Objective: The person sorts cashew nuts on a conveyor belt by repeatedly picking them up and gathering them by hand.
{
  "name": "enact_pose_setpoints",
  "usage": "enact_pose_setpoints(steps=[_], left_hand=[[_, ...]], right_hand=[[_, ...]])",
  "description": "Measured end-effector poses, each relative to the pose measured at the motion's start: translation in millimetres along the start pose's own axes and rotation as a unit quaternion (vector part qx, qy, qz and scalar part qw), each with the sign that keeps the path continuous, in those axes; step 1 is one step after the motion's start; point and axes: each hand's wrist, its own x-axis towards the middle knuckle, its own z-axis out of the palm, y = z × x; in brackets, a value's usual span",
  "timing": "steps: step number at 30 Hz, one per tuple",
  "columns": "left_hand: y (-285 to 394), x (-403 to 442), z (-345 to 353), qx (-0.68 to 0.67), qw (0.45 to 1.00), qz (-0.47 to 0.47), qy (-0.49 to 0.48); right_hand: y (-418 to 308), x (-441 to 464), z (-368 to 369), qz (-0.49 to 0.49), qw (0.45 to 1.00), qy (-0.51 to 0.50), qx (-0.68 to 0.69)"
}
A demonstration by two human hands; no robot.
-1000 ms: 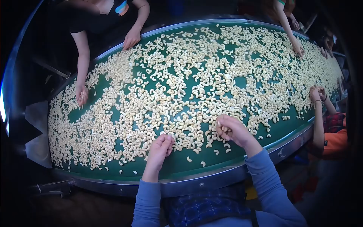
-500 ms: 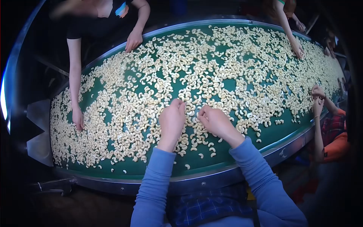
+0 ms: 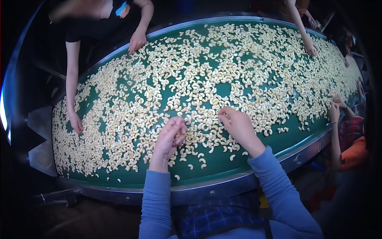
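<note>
Pale curved cashew nuts (image 3: 199, 95) lie scattered in a dense layer over a green belt (image 3: 223, 163). My left hand (image 3: 171, 137) is over the near part of the belt, its fingers curled in; what they hold, if anything, is hidden. To its right, my right hand (image 3: 238, 125) has thumb and forefinger pinched together just over the nuts, and anything between the tips is too small to make out. The two hands are apart, with nuts between them.
A metal rim (image 3: 175, 196) edges the belt. Across it, a person in black has one hand (image 3: 75, 122) among the nuts and another (image 3: 137, 40) near the far rim. Other people's hands (image 3: 311, 47) reach in at the right. Metal plates (image 3: 41, 139) stand at the left end.
My hands, close together half a second ago, have moved apart; the left came back toward the near edge and the right shifted right. The nuts have drifted left along the belt.
</note>
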Motion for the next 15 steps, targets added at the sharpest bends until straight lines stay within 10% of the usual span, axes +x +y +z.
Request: enact_pose_setpoints(steps=[5, 8, 10, 12, 15], left_hand=[[-21, -10, 5, 0.162, 0.98, 0.036, 0.108], [-20, -12, 21, 0.302, 0.931, 0.106, 0.176], [-30, -1, 22, 0.416, 0.866, 0.18, 0.211], [-33, 8, 31, 0.546, 0.769, 0.232, 0.237], [-42, 16, 28, 0.565, 0.762, 0.206, 0.238]], right_hand=[[2, 7, 11, 0.034, 0.992, -0.09, -0.076], [24, -2, -6, 0.05, 0.964, -0.157, 0.209], [36, -11, -26, 0.191, 0.809, -0.25, 0.497], [37, -22, -50, 0.205, 0.751, -0.253, 0.575], [50, -28, -42, 0.202, 0.796, -0.266, 0.505]])
